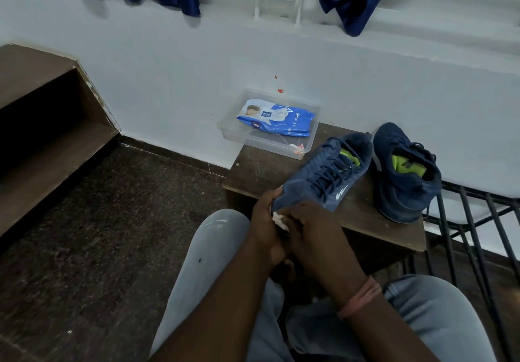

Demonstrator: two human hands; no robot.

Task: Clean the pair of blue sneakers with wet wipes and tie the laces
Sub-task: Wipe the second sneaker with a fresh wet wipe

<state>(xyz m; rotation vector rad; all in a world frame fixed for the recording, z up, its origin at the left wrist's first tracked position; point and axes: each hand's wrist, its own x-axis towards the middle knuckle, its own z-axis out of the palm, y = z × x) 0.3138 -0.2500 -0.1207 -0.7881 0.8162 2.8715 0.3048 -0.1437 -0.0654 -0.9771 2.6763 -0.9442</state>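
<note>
Left hand (pixel 264 215) gripping sneaker (pixel 323 173) toe, right hand (pixel 306 229) curled, pinching white wipe (pixel 281 221) against it

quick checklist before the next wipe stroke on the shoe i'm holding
1. Shoe held firm: ok. The left hand grips the toe of the held sneaker.
2. Wipe in hand: ok. The right hand pinches a white wipe at the toe.
3. Wipe clean enough: cannot tell, mostly hidden by the fingers.
4. Spare wipes near: ok. The pack lies in the clear tray on the stool.
5. Laces tied: not ok. They hang loose on the held sneaker and on the other sneaker.
6. Other sneaker stable: ok, lying tilted on the stool, heel near the front edge.
</note>
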